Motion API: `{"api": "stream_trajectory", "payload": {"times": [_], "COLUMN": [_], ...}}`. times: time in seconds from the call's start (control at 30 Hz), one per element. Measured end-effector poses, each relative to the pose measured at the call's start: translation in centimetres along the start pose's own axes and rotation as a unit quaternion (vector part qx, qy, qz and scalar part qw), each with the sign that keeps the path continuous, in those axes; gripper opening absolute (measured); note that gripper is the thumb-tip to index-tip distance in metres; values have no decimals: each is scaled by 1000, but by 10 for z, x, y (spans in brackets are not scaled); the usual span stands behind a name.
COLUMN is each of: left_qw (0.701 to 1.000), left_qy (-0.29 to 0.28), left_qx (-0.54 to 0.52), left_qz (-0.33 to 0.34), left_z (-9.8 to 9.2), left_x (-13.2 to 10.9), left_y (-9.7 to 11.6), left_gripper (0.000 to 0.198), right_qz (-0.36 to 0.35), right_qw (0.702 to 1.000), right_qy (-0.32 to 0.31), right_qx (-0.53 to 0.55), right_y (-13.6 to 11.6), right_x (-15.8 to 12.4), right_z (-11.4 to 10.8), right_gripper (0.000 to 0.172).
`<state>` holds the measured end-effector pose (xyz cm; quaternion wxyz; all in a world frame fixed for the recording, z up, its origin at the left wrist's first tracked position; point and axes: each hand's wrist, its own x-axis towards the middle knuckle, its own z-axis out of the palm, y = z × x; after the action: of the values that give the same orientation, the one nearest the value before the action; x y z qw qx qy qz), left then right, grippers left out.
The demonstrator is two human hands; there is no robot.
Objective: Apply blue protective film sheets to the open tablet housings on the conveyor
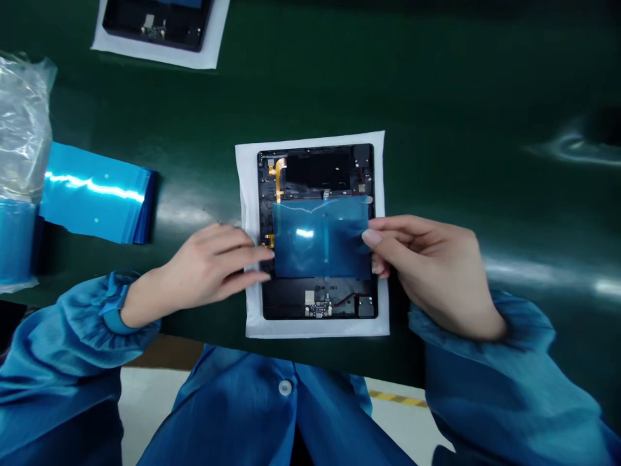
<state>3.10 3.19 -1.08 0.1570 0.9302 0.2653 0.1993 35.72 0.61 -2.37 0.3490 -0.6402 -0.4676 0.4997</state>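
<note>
An open black tablet housing lies on a white foam sheet on the green conveyor belt, its boards and an orange flex cable showing. A blue translucent film lies across its middle. My left hand pinches the film's left edge with thumb and fingers together. My right hand grips the film's right edge between thumb and fingers. Both sleeves are blue.
A stack of blue films lies at the left beside a clear plastic bag. Another black housing on white foam sits at the top left of the green belt. The belt's near edge runs just below my hands.
</note>
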Motion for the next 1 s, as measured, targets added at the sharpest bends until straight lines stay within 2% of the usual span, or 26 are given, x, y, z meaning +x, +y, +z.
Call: {"api": "stream_trajectory", "payload": {"times": [0.07, 0.2, 0.4, 0.6, 0.7, 0.8, 0.93, 1.0], "left_qw": [997, 976, 955, 943, 943, 954, 983, 989], "left_qy": [-16, -111, -200, -236, -236, -221, -113, -66], "left_qx": [75, 186, 208, 225, 225, 193, 134, 99], "left_qz": [-13, 8, 62, 66, 65, 59, -47, -89], "left_z": [-3, -6, 5, 20, 22, 19, 8, 3], "left_x": [9, 33, 70, 96, 100, 94, 65, 46], "left_y": [-1, -4, -2, 20, 25, 17, -7, -18], "left_gripper": [26, 31, 41, 58, 61, 58, 47, 45], "right_qz": [-10, -41, -61, -52, -53, -55, -74, -138], "right_qw": [1000, 999, 994, 994, 994, 994, 992, 979], "right_qy": [-3, 35, 93, 88, 91, 95, 91, 62], "right_qx": [12, 5, 20, 28, 29, 26, -43, -134], "right_y": [2, 2, 2, 1, 3, 4, -3, -10], "right_x": [2, 3, 10, 14, 14, 12, 5, 0], "right_z": [1, 4, 6, 6, 6, 5, -2, -5], "right_gripper": [29, 28, 29, 24, 21, 19, 16, 19]}}
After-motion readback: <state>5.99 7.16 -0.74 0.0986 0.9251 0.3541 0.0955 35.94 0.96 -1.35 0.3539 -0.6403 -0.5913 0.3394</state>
